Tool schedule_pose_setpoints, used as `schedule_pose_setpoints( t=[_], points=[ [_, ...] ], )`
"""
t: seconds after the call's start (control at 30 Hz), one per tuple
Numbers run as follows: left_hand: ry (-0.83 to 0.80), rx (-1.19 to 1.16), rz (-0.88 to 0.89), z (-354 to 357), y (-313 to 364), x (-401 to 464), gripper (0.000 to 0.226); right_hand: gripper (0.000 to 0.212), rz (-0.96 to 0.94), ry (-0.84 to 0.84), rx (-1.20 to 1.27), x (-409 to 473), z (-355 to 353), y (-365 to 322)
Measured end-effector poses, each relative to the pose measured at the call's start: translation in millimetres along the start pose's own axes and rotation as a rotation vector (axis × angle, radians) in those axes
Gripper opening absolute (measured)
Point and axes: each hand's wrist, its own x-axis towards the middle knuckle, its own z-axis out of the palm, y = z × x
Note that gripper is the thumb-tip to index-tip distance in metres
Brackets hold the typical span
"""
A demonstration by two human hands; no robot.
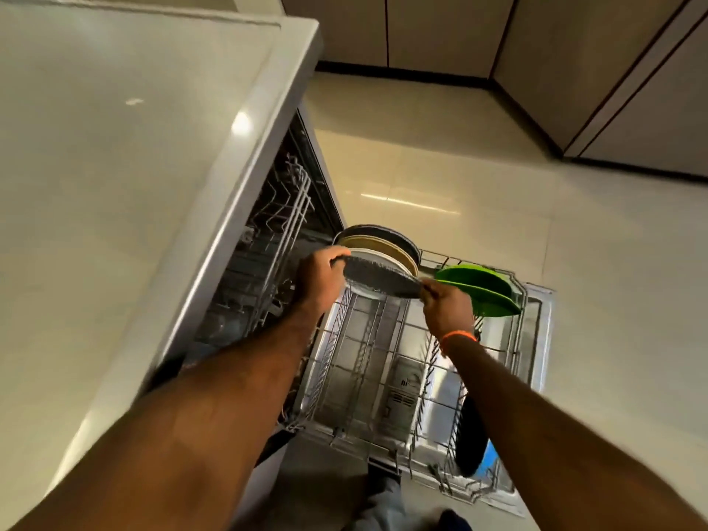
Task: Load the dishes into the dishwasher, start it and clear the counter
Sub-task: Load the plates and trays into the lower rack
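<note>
Head view: you had both hands on one grey speckled plate [377, 279], left hand [320, 279] closed over its near-left rim, right hand [446, 306] pinching the opposite edge. The plate hung tilted over the pulled-out lower rack [367, 362], just in front of the plates already standing there (a white plate [387, 258], a cream plate [383, 245], a dark plate [383, 231]). Risk, as I judged it: the rim could knock the white plate directly behind and tip the row, or land across two tines and lean. Green plates [482, 289] stood just beyond your right hand; a wide wrist swing might clip them. Counter [115, 147] to your left showed bare.
</note>
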Motion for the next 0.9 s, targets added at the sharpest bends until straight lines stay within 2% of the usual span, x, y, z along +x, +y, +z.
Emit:
schedule_pose_setpoints(
  t=[0.17, 0.3, 0.43, 0.53, 0.67, 0.77, 0.9],
  points=[
    [-0.006, 0.039, 0.021, 33, -35, 29, 0.029, 0.023, 0.007, -0.029, -0.035, 32, 43, 29],
    [0.057, 0.041, -0.010, 49, -62, 42, 0.032, 0.023, 0.006, -0.058, -0.042, 45, 66, 37],
    [0.011, 0.046, -0.044, 50, -74, 54, 0.034, 0.028, 0.026, -0.068, -0.100, 58, 81, 33],
    [-0.020, 0.070, 0.031, 51, -74, 52, 0.032, 0.033, 0.027, -0.023, -0.146, 58, 81, 32],
    [-0.042, 0.096, 0.145, 63, -80, 39, 0.030, 0.028, 0.038, 0.003, -0.185, 46, 76, 44],
    [-0.136, 0.160, 0.078, 73, -89, 35, 0.034, 0.032, 0.084, -0.075, -0.227, 45, 76, 51],
    [-0.102, 0.188, 0.024, 77, -88, 43, 0.049, 0.036, 0.068, -0.146, -0.253, 55, 85, 46]
  ],
)
